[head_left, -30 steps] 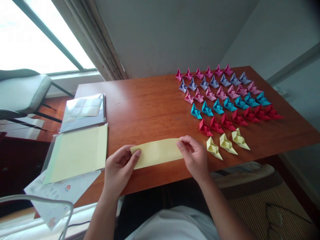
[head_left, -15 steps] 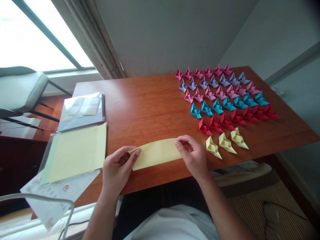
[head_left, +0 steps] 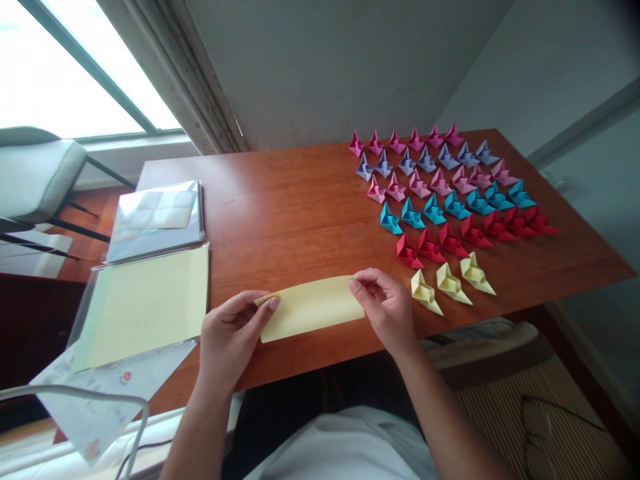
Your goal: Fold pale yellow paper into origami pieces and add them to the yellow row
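A long strip of pale yellow paper (head_left: 314, 308) stretches between my hands over the front edge of the table. My left hand (head_left: 233, 333) pinches its upper left corner between thumb and fingers. At the upper right corner, my right hand (head_left: 384, 307) has the same kind of pinch. The strip bows slightly, and its lower edge hangs free. Just right of my right hand stand three yellow folded paper boats (head_left: 453, 285). Behind them are rows of paper boats in red (head_left: 453, 241), blue (head_left: 434, 211), pink (head_left: 419, 185), purple (head_left: 427, 160) and magenta (head_left: 395, 141).
At the left lie a pack of yellow paper sheets (head_left: 150, 307) and a clear-covered pack (head_left: 120, 230) behind it. A printed white sheet (head_left: 113, 393) sticks out over the table (head_left: 280, 213) edge. A chair (head_left: 45, 173) is at the far left, a striped mat seat (head_left: 530, 420) lower right.
The camera view has shifted slightly, so the table's things sit a little further left and up. Both hands keep their hold on the yellow paper, which looks almost the same.
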### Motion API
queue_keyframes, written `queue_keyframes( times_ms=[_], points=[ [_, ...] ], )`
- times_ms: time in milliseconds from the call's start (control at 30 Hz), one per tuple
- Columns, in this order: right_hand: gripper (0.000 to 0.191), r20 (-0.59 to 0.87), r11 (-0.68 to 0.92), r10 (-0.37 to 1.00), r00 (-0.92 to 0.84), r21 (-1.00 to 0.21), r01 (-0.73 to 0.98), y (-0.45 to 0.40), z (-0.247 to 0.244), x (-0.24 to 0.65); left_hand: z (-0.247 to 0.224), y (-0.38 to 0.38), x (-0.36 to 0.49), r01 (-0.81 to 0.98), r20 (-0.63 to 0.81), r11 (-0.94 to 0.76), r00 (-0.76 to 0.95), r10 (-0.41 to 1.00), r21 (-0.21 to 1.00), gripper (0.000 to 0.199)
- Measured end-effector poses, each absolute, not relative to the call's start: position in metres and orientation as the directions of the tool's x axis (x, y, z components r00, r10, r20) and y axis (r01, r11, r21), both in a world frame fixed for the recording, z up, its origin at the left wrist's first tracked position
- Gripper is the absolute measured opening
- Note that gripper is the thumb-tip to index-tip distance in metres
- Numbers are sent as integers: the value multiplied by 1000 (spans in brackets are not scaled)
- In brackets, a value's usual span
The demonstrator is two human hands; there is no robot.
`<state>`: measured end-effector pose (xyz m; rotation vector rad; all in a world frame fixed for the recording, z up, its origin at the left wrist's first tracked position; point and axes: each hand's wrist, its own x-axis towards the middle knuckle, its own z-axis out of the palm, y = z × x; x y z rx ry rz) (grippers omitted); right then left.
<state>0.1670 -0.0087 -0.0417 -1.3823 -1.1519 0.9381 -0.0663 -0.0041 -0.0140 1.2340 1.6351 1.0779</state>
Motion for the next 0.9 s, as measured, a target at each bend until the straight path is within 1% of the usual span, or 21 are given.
queue_keyframes(
  times_ms=[367, 900],
  points=[
    [14, 72, 43, 972, 222, -990, 133, -9, -43, 167, -14, -4, -67, 309, -110, 162, -179, 978, 937, 26],
    [9, 89, 67, 976, 197, -991, 117, -9, -41, 168, -12, -3, -64, 308, -88, 130, -145, 985, 942, 21]
  ],
)
